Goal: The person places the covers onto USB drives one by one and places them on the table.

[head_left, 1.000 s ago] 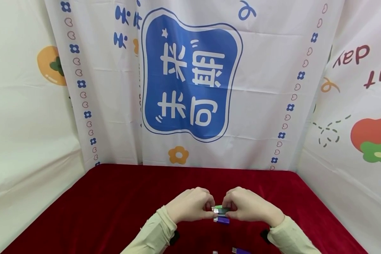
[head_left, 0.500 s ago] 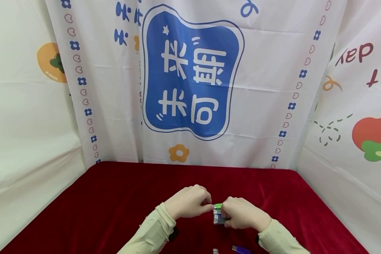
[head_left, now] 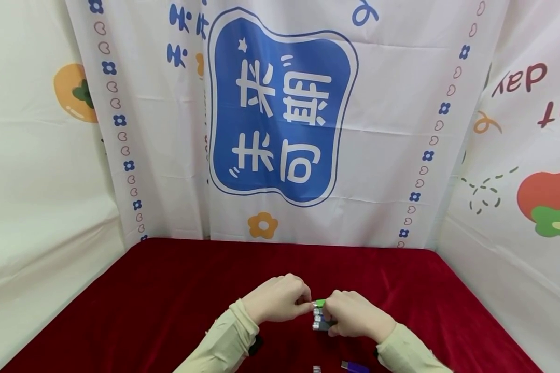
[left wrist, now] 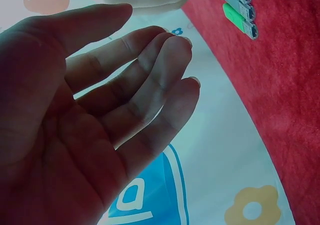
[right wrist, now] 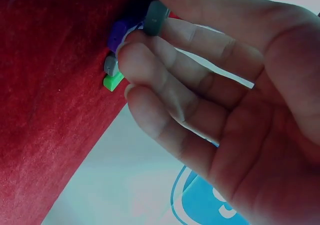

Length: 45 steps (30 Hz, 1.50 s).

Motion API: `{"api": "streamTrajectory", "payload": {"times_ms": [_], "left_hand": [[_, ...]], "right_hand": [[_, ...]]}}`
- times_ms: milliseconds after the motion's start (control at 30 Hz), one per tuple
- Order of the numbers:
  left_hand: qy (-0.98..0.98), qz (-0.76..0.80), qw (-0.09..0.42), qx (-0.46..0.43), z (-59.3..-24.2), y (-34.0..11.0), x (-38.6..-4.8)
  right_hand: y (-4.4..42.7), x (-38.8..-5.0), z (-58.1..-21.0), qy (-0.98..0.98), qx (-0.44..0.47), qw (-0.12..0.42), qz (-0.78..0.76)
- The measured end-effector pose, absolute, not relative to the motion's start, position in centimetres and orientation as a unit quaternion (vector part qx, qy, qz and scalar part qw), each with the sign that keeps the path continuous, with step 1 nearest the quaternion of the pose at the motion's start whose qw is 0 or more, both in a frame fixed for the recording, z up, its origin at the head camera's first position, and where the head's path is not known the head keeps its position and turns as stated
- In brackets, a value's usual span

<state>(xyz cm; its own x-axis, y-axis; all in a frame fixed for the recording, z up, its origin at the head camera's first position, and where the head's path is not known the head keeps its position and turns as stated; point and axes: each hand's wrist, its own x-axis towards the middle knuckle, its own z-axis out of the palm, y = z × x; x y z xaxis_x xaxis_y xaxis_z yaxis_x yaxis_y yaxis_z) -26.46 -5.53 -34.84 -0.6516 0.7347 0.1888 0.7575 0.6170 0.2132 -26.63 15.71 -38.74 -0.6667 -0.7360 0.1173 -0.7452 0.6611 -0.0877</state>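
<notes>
We see four USB sticks side by side on a red cloth, their metal ends turned to 9 o'clock as we look down from the head camera. The green stick lies at the row's 12 o'clock end; after it come the grey stick, the purple stick and, at the 6 o'clock end, the dark grey stick. Our right hand is at 3 o'clock of the row, thumb and forefinger pinching the dark grey stick, while the other fingers bend loosely beside its neighbours (the right wrist camera shows this best). Our left hand is at 9 o'clock, its fingers gently bent around nothing, thumb apart from forefinger, tips near the green stick's metal end.

At 5 o'clock of the row we find a loose purple stick; at 6 o'clock only the metal end of another stick shows at the lower edge. Pale sleeves cover both our arms. At 12 o'clock, past the cloth, hangs a white curtain with a blue patch lettered in white, and an orange flower at the patch's 6 o'clock.
</notes>
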Motion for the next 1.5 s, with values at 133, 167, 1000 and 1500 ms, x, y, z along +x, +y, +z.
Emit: {"api": "streamTrajectory", "payload": {"times_ms": [133, 167, 1000, 1500], "left_hand": [[-0.897, -0.142, 0.035, -0.416, -34.9, -5.4, -26.5], [-0.897, -0.144, 0.034, -0.416, -35.0, -5.4, -26.5], [-0.904, -0.138, 0.005, -0.404, -35.2, -5.3, -26.2], [-0.908, -0.129, -0.006, -0.399, -35.5, -5.5, -26.3]], "right_hand": [[15.9, -26.6, -38.8, -0.912, 0.404, 0.032, 0.063], [16.0, -26.6, -38.8, -0.912, 0.404, 0.032, 0.064], [18.3, -23.4, -33.7, -0.923, 0.371, -0.089, 0.052], [18.6, -22.6, -34.0, -0.908, 0.38, -0.175, 0.03]]}}
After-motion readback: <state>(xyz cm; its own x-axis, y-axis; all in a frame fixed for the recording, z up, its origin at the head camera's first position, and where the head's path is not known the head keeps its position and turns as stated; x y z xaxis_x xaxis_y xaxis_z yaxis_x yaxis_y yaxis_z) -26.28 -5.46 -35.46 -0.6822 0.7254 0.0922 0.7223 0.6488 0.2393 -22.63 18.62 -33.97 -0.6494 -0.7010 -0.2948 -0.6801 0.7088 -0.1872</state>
